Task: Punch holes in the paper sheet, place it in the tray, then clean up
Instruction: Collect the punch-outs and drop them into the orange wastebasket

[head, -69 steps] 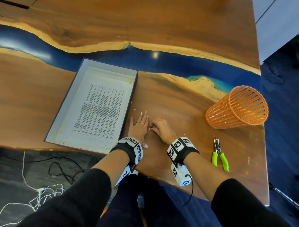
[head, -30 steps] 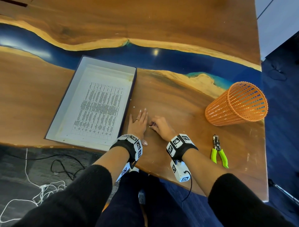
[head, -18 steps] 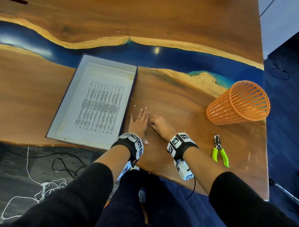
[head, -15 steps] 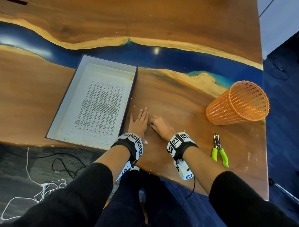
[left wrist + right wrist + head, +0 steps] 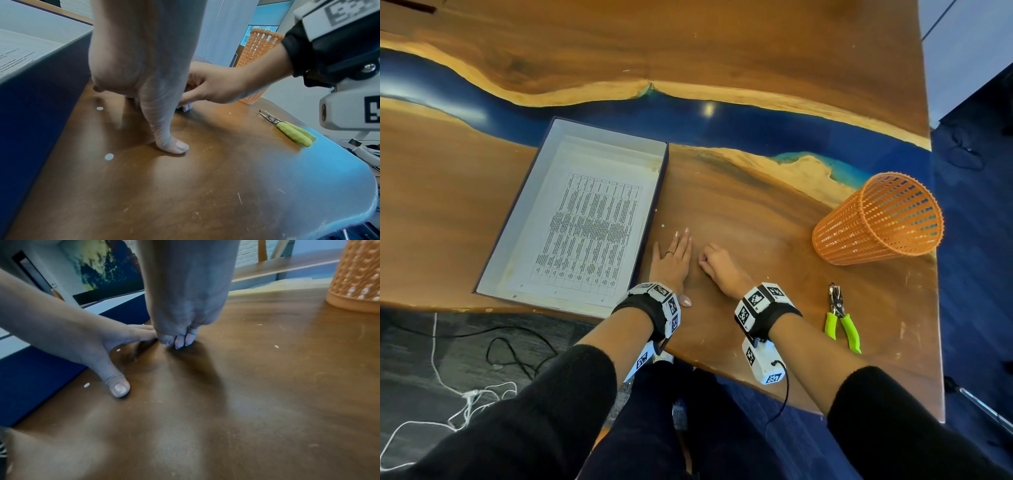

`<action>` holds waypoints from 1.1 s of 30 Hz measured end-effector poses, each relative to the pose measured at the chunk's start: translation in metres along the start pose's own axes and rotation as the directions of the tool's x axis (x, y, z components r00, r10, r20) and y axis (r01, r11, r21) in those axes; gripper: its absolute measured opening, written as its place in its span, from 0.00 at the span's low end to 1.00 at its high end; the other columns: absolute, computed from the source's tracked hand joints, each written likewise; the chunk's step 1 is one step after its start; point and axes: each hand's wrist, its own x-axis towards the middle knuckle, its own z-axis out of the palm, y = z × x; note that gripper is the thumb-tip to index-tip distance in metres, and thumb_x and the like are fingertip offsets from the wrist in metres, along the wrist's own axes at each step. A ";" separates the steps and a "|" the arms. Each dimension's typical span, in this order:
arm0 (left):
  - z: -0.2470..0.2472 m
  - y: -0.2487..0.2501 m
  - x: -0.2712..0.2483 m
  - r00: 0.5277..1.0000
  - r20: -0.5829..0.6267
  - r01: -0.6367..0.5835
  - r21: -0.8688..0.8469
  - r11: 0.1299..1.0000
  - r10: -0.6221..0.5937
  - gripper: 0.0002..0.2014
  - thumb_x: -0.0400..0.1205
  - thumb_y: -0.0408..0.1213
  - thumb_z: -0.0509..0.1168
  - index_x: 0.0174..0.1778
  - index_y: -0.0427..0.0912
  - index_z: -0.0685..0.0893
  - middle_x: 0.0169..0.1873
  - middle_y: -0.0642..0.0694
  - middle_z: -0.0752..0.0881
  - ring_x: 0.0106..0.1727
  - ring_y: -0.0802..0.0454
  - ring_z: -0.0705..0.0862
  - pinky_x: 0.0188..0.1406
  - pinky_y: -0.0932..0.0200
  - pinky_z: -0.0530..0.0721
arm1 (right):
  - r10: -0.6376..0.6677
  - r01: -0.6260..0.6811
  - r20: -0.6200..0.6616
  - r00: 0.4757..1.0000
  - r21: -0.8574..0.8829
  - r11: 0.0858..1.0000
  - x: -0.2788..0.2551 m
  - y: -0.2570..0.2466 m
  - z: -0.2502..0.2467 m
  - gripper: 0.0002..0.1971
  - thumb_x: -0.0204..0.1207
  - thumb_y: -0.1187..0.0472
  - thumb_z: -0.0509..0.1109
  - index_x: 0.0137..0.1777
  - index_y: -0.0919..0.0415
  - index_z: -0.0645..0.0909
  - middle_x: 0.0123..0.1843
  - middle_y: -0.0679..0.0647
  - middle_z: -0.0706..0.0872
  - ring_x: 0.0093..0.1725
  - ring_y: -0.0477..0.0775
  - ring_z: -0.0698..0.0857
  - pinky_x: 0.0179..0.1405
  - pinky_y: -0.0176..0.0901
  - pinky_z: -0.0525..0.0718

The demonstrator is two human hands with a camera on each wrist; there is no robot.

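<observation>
Since the printed sheet [image 5: 585, 236] already lies in the tray [image 5: 524, 205] at the table's near edge, risk is cleanup — left hand [image 5: 671, 260] flat, right hand [image 5: 717, 265] pinching, contents unclear — paper dots [image 5: 109, 156] could scatter.

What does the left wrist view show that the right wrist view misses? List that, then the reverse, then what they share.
Only the left wrist view: the green-handled hole punch lying on the table, and the printed paper sheet inside the tray.

Only the right wrist view: a pale fleck on the wood to the right of the hands.

Both: the left hand on the table with its thumb spread, the right hand with fingers bunched down beside it, two paper dots by the tray's blue wall, and the orange basket.
</observation>
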 end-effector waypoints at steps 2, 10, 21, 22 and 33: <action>-0.002 0.001 -0.001 1.000 0.011 0.002 0.017 1.000 -0.002 0.70 0.64 0.59 0.78 0.83 0.33 0.33 0.83 0.40 0.31 0.86 0.44 0.38 0.83 0.33 0.49 | 0.001 0.000 -0.034 0.999 0.031 1.000 -0.001 0.004 -0.004 0.07 0.80 0.67 0.61 0.47 0.72 0.76 0.50 0.68 0.79 0.45 0.67 0.80 0.48 0.59 0.78; -0.024 0.038 0.002 0.997 0.053 0.056 0.113 0.992 -0.063 0.56 0.77 0.50 0.72 0.83 0.31 0.36 0.83 0.32 0.35 0.86 0.37 0.40 0.82 0.32 0.49 | 0.016 0.001 -0.241 0.970 0.070 0.998 -0.013 0.009 -0.085 0.03 0.75 0.75 0.62 0.43 0.69 0.75 0.44 0.68 0.77 0.41 0.58 0.72 0.41 0.43 0.65; -0.050 0.112 0.024 0.960 0.176 -0.255 0.210 0.944 0.219 0.49 0.82 0.45 0.67 0.85 0.39 0.36 0.84 0.44 0.31 0.86 0.41 0.40 0.82 0.31 0.50 | 0.134 -0.109 -0.638 0.758 0.079 0.991 -0.096 0.071 -0.218 0.05 0.69 0.72 0.70 0.39 0.62 0.80 0.37 0.55 0.85 0.37 0.50 0.81 0.38 0.34 0.77; -0.052 0.116 0.023 0.957 0.197 -0.253 0.214 0.944 0.212 0.49 0.82 0.46 0.67 0.85 0.39 0.36 0.84 0.44 0.30 0.86 0.40 0.40 0.82 0.31 0.50 | 0.182 -0.149 -0.657 0.731 0.106 0.983 -0.104 0.082 -0.224 0.06 0.69 0.72 0.70 0.38 0.61 0.80 0.36 0.53 0.84 0.36 0.48 0.81 0.37 0.30 0.76; -0.048 0.109 0.021 0.959 0.180 -0.253 0.193 0.948 0.219 0.50 0.82 0.43 0.67 0.84 0.39 0.34 0.83 0.46 0.30 0.86 0.42 0.39 0.81 0.30 0.51 | 0.350 -0.308 -0.628 0.695 0.181 0.934 -0.120 0.125 -0.228 0.09 0.69 0.71 0.74 0.39 0.57 0.80 0.37 0.57 0.86 0.39 0.55 0.86 0.48 0.51 0.87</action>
